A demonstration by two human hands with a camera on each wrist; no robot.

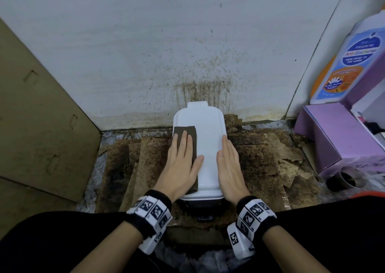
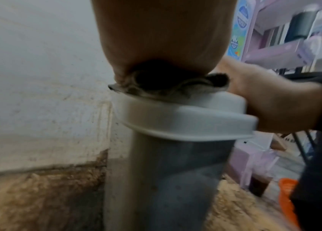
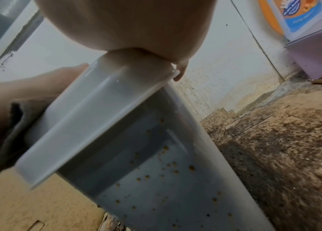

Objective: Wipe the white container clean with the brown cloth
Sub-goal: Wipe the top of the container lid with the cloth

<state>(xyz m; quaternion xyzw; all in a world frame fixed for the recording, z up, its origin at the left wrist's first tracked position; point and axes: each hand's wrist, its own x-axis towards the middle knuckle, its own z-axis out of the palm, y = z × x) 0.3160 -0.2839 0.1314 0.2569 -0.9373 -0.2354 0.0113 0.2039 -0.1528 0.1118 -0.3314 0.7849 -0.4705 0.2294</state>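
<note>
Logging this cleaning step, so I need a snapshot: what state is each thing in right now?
white container: upright, lid on, side speckled with orange spots.
brown cloth: flat on the lid's left part.
left hand: fingers straight, pressing the cloth.
right hand: fingers straight, against the lid's right edge.
cardboard floor sheets: heavily stained.

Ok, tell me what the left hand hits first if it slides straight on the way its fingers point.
The left hand lies flat on the brown cloth, fingers pointing at the stained wall. Sliding on, it probably passes over the white container top, then meets that wall; depth is unclear.
</note>
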